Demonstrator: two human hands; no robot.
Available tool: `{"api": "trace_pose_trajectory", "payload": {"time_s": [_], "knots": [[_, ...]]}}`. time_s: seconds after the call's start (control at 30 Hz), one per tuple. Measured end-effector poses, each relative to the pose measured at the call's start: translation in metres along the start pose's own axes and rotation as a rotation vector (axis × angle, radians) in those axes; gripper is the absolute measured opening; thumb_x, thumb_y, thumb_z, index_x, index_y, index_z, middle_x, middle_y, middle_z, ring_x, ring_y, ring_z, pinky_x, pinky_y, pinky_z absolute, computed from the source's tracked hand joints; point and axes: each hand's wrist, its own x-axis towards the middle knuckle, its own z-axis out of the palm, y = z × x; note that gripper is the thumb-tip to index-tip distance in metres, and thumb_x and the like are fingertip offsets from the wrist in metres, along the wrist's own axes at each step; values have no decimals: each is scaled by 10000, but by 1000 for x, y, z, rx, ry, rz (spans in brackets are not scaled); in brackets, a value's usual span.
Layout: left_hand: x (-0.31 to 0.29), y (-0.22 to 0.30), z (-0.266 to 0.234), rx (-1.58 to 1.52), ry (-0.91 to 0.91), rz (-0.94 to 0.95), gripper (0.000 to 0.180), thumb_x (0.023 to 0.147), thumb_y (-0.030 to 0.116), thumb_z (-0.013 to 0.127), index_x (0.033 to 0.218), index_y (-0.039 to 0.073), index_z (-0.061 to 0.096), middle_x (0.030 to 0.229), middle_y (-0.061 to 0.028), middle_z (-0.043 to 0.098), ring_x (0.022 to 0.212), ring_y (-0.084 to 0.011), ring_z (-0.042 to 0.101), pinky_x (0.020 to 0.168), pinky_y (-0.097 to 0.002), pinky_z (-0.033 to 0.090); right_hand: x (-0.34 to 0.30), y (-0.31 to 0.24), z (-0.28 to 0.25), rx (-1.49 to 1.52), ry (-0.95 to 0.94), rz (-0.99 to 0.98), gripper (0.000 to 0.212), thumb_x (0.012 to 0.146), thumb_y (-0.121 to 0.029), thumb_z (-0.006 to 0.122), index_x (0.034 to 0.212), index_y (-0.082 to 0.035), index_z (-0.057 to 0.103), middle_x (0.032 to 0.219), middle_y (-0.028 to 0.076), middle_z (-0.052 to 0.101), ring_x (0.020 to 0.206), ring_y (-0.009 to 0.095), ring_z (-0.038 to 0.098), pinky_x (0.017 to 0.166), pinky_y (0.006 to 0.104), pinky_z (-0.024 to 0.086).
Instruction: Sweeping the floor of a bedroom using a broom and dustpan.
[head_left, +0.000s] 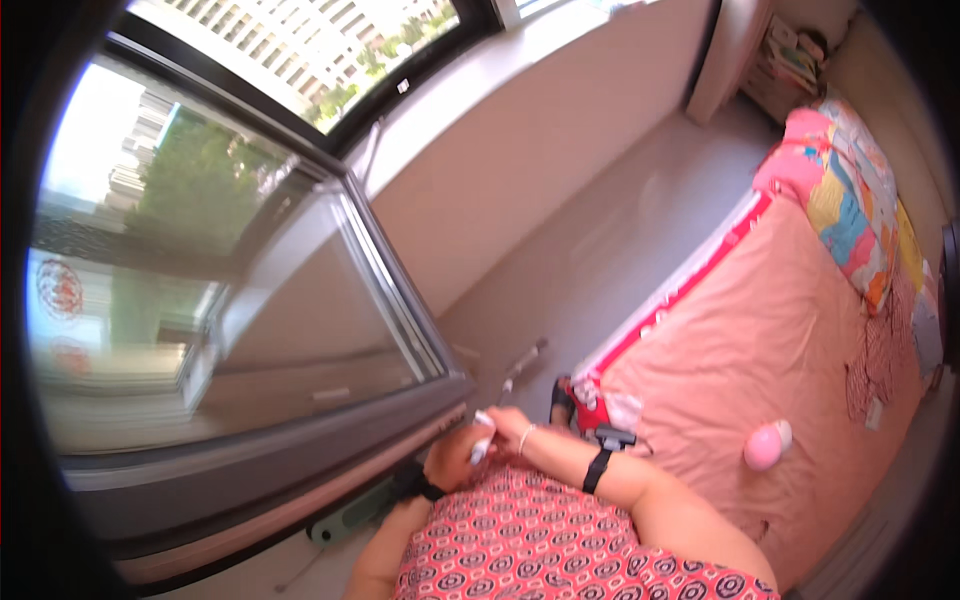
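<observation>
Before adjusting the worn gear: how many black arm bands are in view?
2: one black band on the right forearm, another on the left forearm; others could be hidden.

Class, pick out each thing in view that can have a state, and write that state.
White item: held
Right hand: closed on the white item
Left hand: at the white item, grip unclear
Window sash: open, swung inward
Pink bedsheet: spread out, wrinkled
Multicoloured quilt: bunched up
Black right-arm strap: fastened

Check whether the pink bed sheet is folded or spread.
Spread: the sheet lies out wide and wrinkled, with the colourful quilt bunched at its far end.
</observation>
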Motion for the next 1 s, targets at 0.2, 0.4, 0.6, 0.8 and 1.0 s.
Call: {"api": "trace_pose_trajectory", "payload": {"time_s": [0.2,0.4,0.6,0.8,1.0], "knots": [[-24,-6,-6,295,-10,-143,475,852,149,742,1298,81,593,1231,-160,652,1086,-375,649,908,-433,535,-41,-32,-13,26,193,-218,278,928,15,522,1175,65,406,941,206,625,738,326,717,592,458,628],[-99,-86,-7,703,201,-618,353,928,240,673,1265,139,638,1147,-165,691,1059,-377,659,878,-449,542,-82,-62,-47,250,168,-358,505,927,29,553,1339,-50,271,1242,232,464,994,360,683,656,539,640],[-150,-177,-48,868,505,-783,331,950,281,662,1248,139,646,1151,-146,693,1043,-351,674,873,-445,545,-97,-64,-88,63,236,-243,404,932,-3,488,1266,-221,425,745,26,516,488,92,441,399,229,362],[-128,-217,-104,795,643,-849,334,953,280,659,1260,150,640,1173,-141,684,1060,-347,667,888,-445,540,-102,-78,-130,-853,692,-591,637,890,-109,549,1504,-96,381,913,185,684,744,307,673,635,421,526],[-112,-228,-110,729,645,-838,339,956,279,656,1273,160,633,1195,-135,676,1077,-344,661,902,-445,536,-97,-147,-154,-1332,939,-526,602,907,-200,554,1473,-41,427,1091,283,686,1028,448,660,898,507,519]]}}
